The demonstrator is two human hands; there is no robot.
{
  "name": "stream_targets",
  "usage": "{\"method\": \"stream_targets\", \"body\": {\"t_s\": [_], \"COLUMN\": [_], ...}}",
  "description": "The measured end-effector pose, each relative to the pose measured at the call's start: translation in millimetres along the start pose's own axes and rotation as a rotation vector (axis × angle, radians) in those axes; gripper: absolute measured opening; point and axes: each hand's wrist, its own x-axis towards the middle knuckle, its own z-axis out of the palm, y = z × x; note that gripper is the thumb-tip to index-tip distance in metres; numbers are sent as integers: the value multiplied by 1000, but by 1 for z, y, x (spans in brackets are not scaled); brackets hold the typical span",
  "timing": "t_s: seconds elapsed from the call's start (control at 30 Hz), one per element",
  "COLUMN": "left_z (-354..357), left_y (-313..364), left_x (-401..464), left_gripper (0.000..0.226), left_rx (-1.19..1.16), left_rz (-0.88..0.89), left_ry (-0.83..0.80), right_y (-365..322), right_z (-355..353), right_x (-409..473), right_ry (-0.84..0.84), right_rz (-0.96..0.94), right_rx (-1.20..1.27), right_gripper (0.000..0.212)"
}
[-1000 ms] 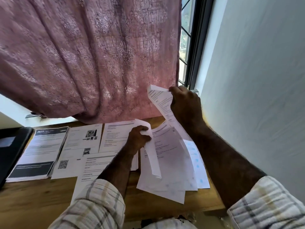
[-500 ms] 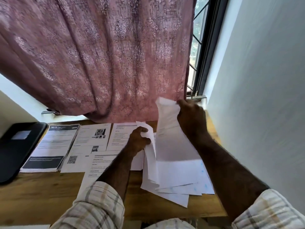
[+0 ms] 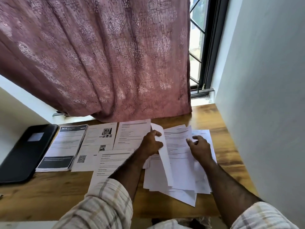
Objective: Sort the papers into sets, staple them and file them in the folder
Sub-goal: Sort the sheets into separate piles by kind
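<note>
— Left hand (image 3: 151, 143)?
— Gripping a curled white sheet (image 3: 162, 156) by its far edge, thumb on one face, fingers behind; sheet standing on edge, bowed over the loose pile (image 3: 179, 172).

— And the right hand (image 3: 200, 148)?
— Spread and relaxed, palm down, resting on top of that same pile, fingers pointing left toward the lifted sheet. Pinching nothing.

— Pile where?
— On the right half of the wooden desk (image 3: 49, 199), fanned out untidily, corners sticking out at the near side, printed page uppermost.

— Other papers?
— Laid out flat to the left. Farthest left, a thick set with a dark header and dark footer band (image 3: 63, 147). Just beside it, a page with small photos and a QR code (image 3: 97, 144). Next, a text page (image 3: 132, 134) partly under the left wrist. Nearer, overlapping those two, another text page (image 3: 112, 164) running under the left forearm.

— Folder?
— Black, closed, flat at the left edge of the desk (image 3: 24, 152), touching the dark-header set. Pale label on the cover.

— Background?
— Pink patterned curtain (image 3: 99, 55) hanging down to the far desk edge; barred window (image 3: 198, 47) to its right; white wall (image 3: 264, 80) on the right.
</note>
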Motion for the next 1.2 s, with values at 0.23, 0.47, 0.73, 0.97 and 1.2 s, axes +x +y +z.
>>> {"method": "stream_targets", "body": {"t_s": [0.23,0.47,0.73,0.97,1.2], "left_z": [48,55,58,66,69], "left_y": [-4,-8,-39,-42,-31], "left_x": [7,8,20,25,27], "left_gripper": [18,46,95,54,26], "left_rx": [-78,-178,-142,-86,-144], "left_rz": [-54,-120,13,133,-24], "left_ry": [-38,-8,253,245,276], "right_y": [4,-5,33,48,27], "right_z": [10,9,4,17,11], "right_x": [-14,-24,18,38,11], "right_ry": [-236,-466,-59,-180,-62], "right_rz": [40,42,-485,-563,-60], "right_rx": [350,256,-516,-705,174], "right_gripper": [34,29,72,91,60]}}
